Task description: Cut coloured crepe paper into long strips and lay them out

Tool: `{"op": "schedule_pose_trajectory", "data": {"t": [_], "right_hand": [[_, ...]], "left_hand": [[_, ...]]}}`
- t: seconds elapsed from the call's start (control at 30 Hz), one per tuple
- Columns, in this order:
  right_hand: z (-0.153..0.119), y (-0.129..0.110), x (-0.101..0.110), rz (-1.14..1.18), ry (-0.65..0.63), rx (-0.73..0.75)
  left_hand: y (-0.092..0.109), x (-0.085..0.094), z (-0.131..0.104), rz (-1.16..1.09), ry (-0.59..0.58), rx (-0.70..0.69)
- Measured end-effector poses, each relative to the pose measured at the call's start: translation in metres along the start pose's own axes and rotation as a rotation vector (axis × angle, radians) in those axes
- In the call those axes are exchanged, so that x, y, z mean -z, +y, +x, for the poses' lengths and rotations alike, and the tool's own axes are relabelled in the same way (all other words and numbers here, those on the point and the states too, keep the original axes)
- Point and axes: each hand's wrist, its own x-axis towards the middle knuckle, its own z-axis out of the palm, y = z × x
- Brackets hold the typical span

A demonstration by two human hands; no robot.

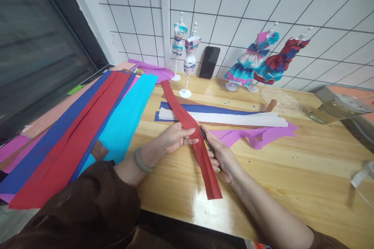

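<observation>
A long red crepe paper strip [208,175] runs from the back of the table toward me. My left hand [177,138] pinches it near its middle, thumb on top. In my right hand [223,155] is a pair of scissors [209,142] with dark and yellow handles, held against the strip's right edge. The strip partly hides the blades, so whether they are apart cannot be made out. Just beyond my hands lie a white strip [233,118], a blue strip [210,108] and a crumpled purple piece [257,136].
Wide crepe sheets, among them a red one [73,132] and a turquoise one [128,113], cover the left side. Small dressed mannequins [189,58] and a phone [209,62] stand by the tiled wall. A clear container [336,109] is at the right.
</observation>
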Motion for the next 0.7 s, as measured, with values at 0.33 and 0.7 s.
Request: {"op": "schedule_pose_trajectory", "data": {"t": [0.33,0.7], "right_hand": [[0.0059,0.0018,0.0059,0.02,-0.018,-0.036],[0.0028,0.0013,0.0032,0.016,-0.006,0.001]], "left_hand": [[-0.0024,0.0021,-0.0008,0.012,-0.052,0.037],[-0.0039,0.0015,-0.0019,0.004,-0.077,0.065]]}}
